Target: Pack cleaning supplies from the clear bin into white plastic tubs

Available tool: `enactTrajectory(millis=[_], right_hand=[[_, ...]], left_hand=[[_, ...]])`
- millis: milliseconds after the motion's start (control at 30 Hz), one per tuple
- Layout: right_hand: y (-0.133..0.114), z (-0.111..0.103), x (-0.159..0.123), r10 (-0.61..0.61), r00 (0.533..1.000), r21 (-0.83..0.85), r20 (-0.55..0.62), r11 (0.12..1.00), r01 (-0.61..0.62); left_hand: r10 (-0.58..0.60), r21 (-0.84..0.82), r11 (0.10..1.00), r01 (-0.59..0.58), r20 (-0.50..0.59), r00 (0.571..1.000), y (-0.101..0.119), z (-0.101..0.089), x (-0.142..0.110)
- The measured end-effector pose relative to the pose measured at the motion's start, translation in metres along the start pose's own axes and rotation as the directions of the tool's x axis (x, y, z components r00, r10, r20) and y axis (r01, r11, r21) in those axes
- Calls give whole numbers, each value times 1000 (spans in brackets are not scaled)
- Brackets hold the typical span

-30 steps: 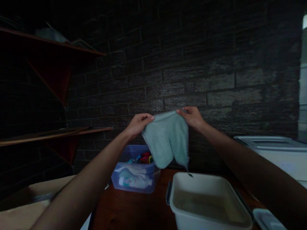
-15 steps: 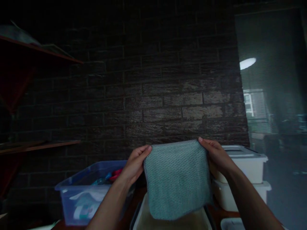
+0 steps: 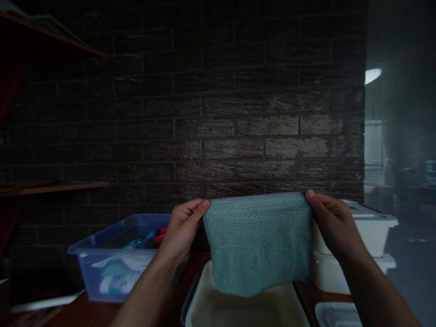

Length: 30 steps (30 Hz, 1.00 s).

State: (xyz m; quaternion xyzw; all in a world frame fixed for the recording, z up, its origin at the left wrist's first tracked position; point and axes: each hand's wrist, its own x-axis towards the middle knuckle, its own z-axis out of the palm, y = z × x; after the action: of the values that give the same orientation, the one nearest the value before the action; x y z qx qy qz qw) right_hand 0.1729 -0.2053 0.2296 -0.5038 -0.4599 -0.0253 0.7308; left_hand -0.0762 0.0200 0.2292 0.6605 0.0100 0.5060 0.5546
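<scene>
A pale green textured cloth (image 3: pixel 259 240) hangs spread out flat in front of me. My left hand (image 3: pixel 182 227) pinches its upper left corner and my right hand (image 3: pixel 332 222) pinches its upper right corner. The cloth's lower edge dangles just over a white plastic tub (image 3: pixel 200 309) that stands on the dark wooden table below it.
A clear blue bin (image 3: pixel 102 250) with bottles and small items stands at the left on the table. Stacked white lidded boxes (image 3: pixel 371 236) are at the right, a white lid (image 3: pixel 337 313) in front of them. Wooden shelves (image 3: pixel 51 186) jut out at left; a dark brick wall is behind.
My hands have pulled apart, stretching the cloth from a bunched drape to a flat, wider sheet. My view has lifted and turned right, and the cloth now hangs lower, over the tub.
</scene>
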Motion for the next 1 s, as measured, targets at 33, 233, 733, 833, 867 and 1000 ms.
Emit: enactTrajectory(millis=[33, 233, 733, 833, 867, 1000], right_hand=[[3, 1, 0, -9, 1000, -16, -12, 1000, 9], [19, 2, 6, 31, 999, 89, 22, 996, -33], [13, 8, 3, -224, 969, -232, -109, 953, 194], [12, 8, 2, -265, 957, -260, -115, 938, 229], [13, 9, 2, -274, 954, -269, -120, 934, 234], [15, 10, 2, -317, 939, -317, -134, 912, 263]], left_hand=[[12, 12, 1000, -11, -20, 1000, 1, -1, -1], [69, 82, 995, -59, -114, 991, 1, 1, -2], [283, 386, 896, -221, -112, 953, -8, 11, 1], [345, 438, 862, -255, -138, 928, -8, 12, 1], [369, 452, 851, -268, -151, 917, -9, 12, 1], [473, 505, 799, -326, -194, 859, -12, 14, 2]])
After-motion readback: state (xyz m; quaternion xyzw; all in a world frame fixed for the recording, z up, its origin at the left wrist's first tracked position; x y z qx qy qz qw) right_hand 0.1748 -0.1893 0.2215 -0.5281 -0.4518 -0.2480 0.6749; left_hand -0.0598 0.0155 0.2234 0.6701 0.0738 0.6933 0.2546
